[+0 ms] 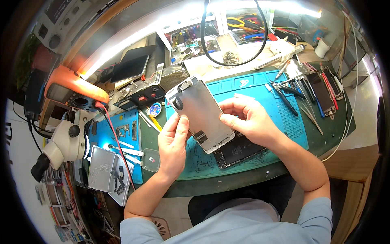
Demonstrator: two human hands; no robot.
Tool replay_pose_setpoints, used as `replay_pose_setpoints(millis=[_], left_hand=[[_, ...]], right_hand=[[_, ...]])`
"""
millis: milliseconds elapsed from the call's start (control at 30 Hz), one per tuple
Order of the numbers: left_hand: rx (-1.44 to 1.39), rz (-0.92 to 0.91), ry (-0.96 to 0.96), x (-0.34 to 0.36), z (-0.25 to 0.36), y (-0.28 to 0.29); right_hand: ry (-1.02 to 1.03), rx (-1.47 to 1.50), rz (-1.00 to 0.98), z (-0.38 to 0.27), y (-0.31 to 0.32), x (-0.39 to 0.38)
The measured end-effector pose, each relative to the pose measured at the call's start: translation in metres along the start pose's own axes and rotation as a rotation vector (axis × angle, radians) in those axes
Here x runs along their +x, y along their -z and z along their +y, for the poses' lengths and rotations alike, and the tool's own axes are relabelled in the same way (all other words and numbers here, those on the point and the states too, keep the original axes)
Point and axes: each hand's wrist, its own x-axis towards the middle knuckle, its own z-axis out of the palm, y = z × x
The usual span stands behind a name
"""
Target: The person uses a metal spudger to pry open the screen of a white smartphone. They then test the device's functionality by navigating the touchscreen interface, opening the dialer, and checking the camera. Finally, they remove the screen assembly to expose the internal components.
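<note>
Between both hands I hold a phone screen assembly (199, 110), its metal-backed inner side turned up, with flex cables at its top and lower edge. My left hand (174, 140) pinches its left edge between thumb and fingers. On the right edge, my right hand (248, 118) grips it the same way. Below and partly behind the screen, an opened phone body (239, 152) with a black battery lies on the blue work mat (195, 168). The screen is raised above the mat and tilted.
At the left stand an orange multimeter (67, 91), a microscope (63, 140) and an open metal tin (107, 168). Right of the mat lie cutting pliers (286, 97), tweezers (310, 118) and phone parts (321, 91). A black cable loop (233, 64) hangs at the back.
</note>
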Motion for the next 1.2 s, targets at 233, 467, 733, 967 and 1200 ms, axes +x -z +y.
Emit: replay_pose_setpoints(millis=[233,467,733,967,1200], left_hand=[[-0.027,0.049,-0.014,0.001,0.0,-0.003],[-0.165,0.285,-0.095,0.007,0.008,0.008],[-0.186,0.241,-0.1,0.015,0.005,0.013],[-0.139,0.259,-0.095,0.014,0.003,0.012],[-0.079,0.105,-0.072,0.005,0.008,-0.001]], right_hand=[[0.01,0.017,0.019,0.0,0.0,-0.001],[0.42,-0.875,-0.128,-0.034,0.013,-0.035],[0.298,-1.26,-0.342,-0.036,0.034,-0.067],[0.357,-1.36,-0.093,-0.038,0.043,-0.059],[0.275,-1.586,0.463,-0.005,0.043,-0.008]])
